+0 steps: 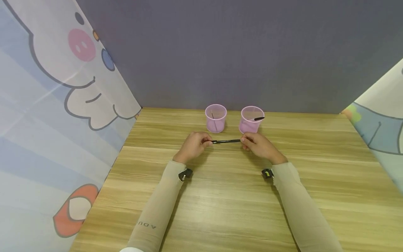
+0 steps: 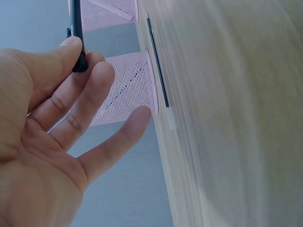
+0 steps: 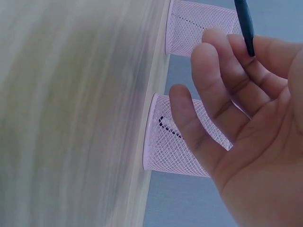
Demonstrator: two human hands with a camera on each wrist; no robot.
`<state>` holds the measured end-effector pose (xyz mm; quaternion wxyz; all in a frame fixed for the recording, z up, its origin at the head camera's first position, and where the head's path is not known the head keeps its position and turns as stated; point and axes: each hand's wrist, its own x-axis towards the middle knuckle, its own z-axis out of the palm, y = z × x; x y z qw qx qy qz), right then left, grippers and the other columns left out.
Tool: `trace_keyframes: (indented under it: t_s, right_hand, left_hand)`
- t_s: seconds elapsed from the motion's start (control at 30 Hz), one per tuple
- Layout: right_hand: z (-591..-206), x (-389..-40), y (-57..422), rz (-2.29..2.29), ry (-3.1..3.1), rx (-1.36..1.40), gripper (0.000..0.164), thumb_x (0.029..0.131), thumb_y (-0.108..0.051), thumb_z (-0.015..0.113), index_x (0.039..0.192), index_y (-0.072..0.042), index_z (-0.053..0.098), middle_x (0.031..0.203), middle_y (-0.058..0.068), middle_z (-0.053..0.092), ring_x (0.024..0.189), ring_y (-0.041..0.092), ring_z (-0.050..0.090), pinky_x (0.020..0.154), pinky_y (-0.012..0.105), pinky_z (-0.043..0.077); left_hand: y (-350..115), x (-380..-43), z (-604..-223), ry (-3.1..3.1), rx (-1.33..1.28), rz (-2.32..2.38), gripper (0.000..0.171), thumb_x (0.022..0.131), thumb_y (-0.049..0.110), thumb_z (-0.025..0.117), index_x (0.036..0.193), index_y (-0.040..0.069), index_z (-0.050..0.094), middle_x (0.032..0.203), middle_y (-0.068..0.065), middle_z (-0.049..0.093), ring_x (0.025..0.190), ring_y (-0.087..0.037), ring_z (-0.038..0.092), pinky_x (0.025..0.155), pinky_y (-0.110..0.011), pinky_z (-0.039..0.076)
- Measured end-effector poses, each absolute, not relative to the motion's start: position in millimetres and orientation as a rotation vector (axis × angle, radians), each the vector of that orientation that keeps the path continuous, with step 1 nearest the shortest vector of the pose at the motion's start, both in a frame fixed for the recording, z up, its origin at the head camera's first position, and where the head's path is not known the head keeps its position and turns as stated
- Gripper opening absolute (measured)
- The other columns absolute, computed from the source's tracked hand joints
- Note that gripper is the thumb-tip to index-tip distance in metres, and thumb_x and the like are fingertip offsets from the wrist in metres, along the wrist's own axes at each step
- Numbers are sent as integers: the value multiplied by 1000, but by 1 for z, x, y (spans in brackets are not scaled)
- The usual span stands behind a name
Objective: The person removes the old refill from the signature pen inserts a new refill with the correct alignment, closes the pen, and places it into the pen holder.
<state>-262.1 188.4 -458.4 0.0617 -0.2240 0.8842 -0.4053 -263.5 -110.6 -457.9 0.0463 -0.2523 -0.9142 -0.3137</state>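
A black pen [image 1: 226, 141] is held level above the table between both hands. My left hand [image 1: 194, 145] pinches its clip end between thumb and forefinger, the other fingers spread loosely in the left wrist view. At the tapered end, my right hand [image 1: 259, 145] pinches the pen with thumb and fingertips. Just beyond the hands stand two pink mesh cups, the left cup [image 1: 216, 126] and the right cup [image 1: 248, 126]. A thin dark refill [image 1: 214, 121] leans inside the left one. Over the right one's rim pokes a black pen-like piece [image 1: 259, 118].
In the left wrist view, a dark pen refill [image 2: 158, 61] with a clear end lies on the wooden table [image 1: 226, 203]. A grey panel [image 1: 239, 56] rises behind the cups. Printed cloth [image 1: 47, 122] hangs along the left side, and more at the right.
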Motion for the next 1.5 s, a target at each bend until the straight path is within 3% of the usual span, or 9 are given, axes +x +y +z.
trace_keyframes:
  t_s: [0.4,1.5]
  right_hand:
    - [-459,-262,187,-1324,2641,-678,19,105,-17,58,100,0,65,81,13,66,73,25,62,64,26,53]
    - [-455,-261,190,-1358,2674,-713,22,107,-19,55,97,-1,64,81,12,69,74,19,62,66,26,53]
  left_hand:
    - [-110,-261,-453,-2799,-718,-972,4,94,16,74,95,12,77,89,0,76,75,-11,63,71,-28,53]
    - [-112,-261,-447,-2698,-747,-1094,13,96,14,72,106,9,77,96,-3,78,79,-14,68,74,-29,57]
